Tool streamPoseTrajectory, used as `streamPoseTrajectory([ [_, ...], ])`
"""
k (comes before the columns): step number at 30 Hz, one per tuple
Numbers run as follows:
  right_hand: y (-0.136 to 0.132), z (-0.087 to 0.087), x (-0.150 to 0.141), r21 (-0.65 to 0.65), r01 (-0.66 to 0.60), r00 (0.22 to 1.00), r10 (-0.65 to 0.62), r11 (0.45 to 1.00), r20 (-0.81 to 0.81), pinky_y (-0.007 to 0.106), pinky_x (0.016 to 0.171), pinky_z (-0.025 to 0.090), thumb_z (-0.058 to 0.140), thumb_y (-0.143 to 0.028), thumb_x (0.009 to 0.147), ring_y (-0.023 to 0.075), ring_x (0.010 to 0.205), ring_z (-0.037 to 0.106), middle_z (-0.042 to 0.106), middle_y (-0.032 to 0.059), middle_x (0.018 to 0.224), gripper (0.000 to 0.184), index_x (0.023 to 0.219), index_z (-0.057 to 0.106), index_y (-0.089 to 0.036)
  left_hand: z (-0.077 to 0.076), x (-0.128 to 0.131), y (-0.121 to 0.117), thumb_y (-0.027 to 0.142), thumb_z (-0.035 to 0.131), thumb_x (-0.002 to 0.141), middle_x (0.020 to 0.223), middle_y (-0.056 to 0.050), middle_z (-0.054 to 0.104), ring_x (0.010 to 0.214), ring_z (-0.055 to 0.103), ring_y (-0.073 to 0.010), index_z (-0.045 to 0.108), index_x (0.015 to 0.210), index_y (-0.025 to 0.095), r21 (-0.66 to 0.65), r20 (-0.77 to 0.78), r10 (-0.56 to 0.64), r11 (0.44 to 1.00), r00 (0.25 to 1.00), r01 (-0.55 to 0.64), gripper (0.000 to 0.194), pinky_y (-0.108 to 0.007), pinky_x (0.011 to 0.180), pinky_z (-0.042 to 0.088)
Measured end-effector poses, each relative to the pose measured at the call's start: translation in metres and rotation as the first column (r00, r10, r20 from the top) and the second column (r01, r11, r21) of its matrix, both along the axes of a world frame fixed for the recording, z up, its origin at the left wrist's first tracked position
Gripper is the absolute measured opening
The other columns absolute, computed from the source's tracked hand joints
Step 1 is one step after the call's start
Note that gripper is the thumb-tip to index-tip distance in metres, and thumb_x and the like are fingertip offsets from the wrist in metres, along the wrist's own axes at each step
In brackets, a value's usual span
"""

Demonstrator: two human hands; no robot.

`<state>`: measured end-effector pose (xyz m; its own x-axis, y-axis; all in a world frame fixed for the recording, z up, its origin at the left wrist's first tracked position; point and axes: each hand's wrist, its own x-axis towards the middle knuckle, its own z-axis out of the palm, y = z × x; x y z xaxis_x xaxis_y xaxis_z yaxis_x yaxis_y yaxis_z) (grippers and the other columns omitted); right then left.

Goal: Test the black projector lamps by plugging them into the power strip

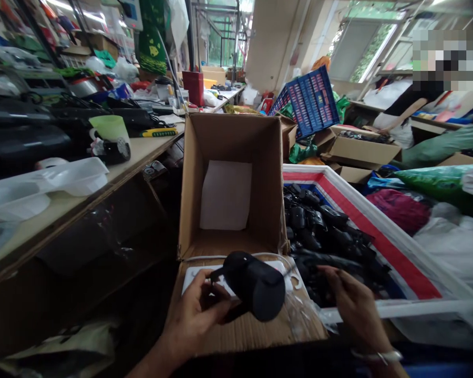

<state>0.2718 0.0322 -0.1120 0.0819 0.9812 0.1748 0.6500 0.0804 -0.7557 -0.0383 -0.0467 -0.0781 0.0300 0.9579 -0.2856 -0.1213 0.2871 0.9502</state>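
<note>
Left hand (193, 315) and right hand (357, 310) lie nearest. Under the right fingers (331, 273), loosely curled, a red-white-blue striped woven bag (402, 247) holds heaped black plastic parts (323, 231). Ahead of the left fingers (208, 294) stands an open cardboard box (230, 178) (white sheet (225, 195) inside). Those left fingers close around a black cylinder (256, 286); whether the right ones pinch anything, I cannot tell.

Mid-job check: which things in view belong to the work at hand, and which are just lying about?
Work: left hand holding black cylinder; right hand; open cardboard box; heap of black parts.

Lying about: green cup; blue plastic crate; translucent plastic tub.
</note>
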Motion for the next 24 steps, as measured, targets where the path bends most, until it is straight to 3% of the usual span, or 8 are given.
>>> streamPoseTrajectory([
  [2, 0.015, 0.001, -0.025, -0.023, -0.140, 0.989, 0.139, 0.990, -0.044, 0.026, 0.055, 0.048, 0.046, -0.050, 0.083, 0.0178, 0.063, 0.060, 0.066, 0.0074, 0.071, 0.042, 0.088, 0.064, -0.013, 0.001, -0.001, 0.004, 0.033, 0.071, 0.069, 0.082, 0.000, 0.058, 0.076, 0.065, -0.0227, 0.044, 0.099, 0.021, -0.067, 0.132, 0.119, 0.992, 0.984, -0.111, 0.042, -0.033, 0.059, 0.054],
  [5, 0.038, -0.009, -0.053, -0.052, -0.302, 0.952, 0.299, 0.952, -0.062, 0.025, 0.054, 0.047, 0.045, -0.047, 0.084, 0.0151, 0.058, 0.058, 0.065, 0.0056, 0.067, 0.039, 0.086, 0.064, -0.013, 0.003, -0.005, 0.010, 0.030, 0.076, 0.065, 0.079, 0.001, 0.059, 0.071, 0.065, -0.0202, 0.042, 0.098, 0.021, -0.116, 0.213, 0.223, 0.972, 0.951, -0.202, 0.048, -0.036, 0.057, 0.057],
  [9, 0.055, -0.021, -0.071, -0.112, -0.461, 0.887, 0.459, 0.880, -0.048, 0.026, 0.058, 0.049, 0.047, -0.042, 0.084, 0.0160, 0.061, 0.060, 0.066, 0.0048, 0.068, 0.032, 0.079, 0.064, -0.015, 0.000, -0.011, 0.012, 0.027, 0.077, 0.066, 0.077, 0.001, 0.063, 0.070, 0.064, -0.0185, 0.042, 0.097, 0.020, -0.157, 0.268, 0.234, 0.968, 0.934, -0.197, 0.047, -0.036, 0.058, 0.058],
  [13, 0.058, -0.016, -0.074, -0.190, -0.570, 0.814, 0.581, 0.799, 0.002, 0.025, 0.058, 0.046, 0.048, -0.036, 0.084, 0.0150, 0.059, 0.058, 0.064, 0.0024, 0.064, 0.028, 0.073, 0.065, -0.017, -0.002, -0.012, 0.013, 0.023, 0.074, 0.068, 0.079, -0.001, 0.064, 0.071, 0.065, -0.0188, 0.043, 0.098, 0.020, -0.176, 0.297, 0.216, 0.970, 0.930, -0.169, 0.043, -0.036, 0.059, 0.058],
  [16, 0.055, -0.010, -0.073, -0.220, -0.602, 0.783, 0.621, 0.768, 0.026, 0.025, 0.061, 0.046, 0.047, -0.033, 0.085, 0.0150, 0.062, 0.058, 0.065, 0.0022, 0.066, 0.026, 0.077, 0.066, -0.017, -0.001, -0.011, 0.015, 0.022, 0.075, 0.067, 0.078, 0.000, 0.064, 0.071, 0.065, -0.0201, 0.042, 0.096, 0.020, -0.190, 0.317, 0.220, 0.968, 0.922, -0.166, 0.043, -0.037, 0.059, 0.058],
  [19, 0.048, -0.015, -0.072, -0.204, -0.606, 0.779, 0.625, 0.769, 0.043, 0.027, 0.068, 0.047, 0.048, -0.032, 0.084, 0.0170, 0.070, 0.059, 0.065, 0.0045, 0.074, 0.025, 0.076, 0.066, -0.017, -0.002, -0.009, 0.018, 0.021, 0.077, 0.064, 0.078, 0.000, 0.063, 0.071, 0.065, -0.0214, 0.042, 0.095, 0.020, -0.191, 0.333, 0.226, 0.967, 0.916, -0.169, 0.047, -0.038, 0.057, 0.057],
  [24, 0.027, -0.031, -0.071, -0.096, -0.530, 0.841, 0.536, 0.843, 0.066, 0.035, 0.086, 0.046, 0.043, -0.031, 0.086, 0.0220, 0.092, 0.059, 0.065, 0.0113, 0.095, 0.025, 0.088, 0.063, -0.017, -0.013, -0.001, 0.025, 0.022, 0.076, 0.064, 0.079, 0.001, 0.062, 0.069, 0.064, -0.0199, 0.044, 0.100, 0.022, -0.114, 0.378, 0.216, 0.976, 0.900, -0.186, 0.048, -0.034, 0.054, 0.056],
])
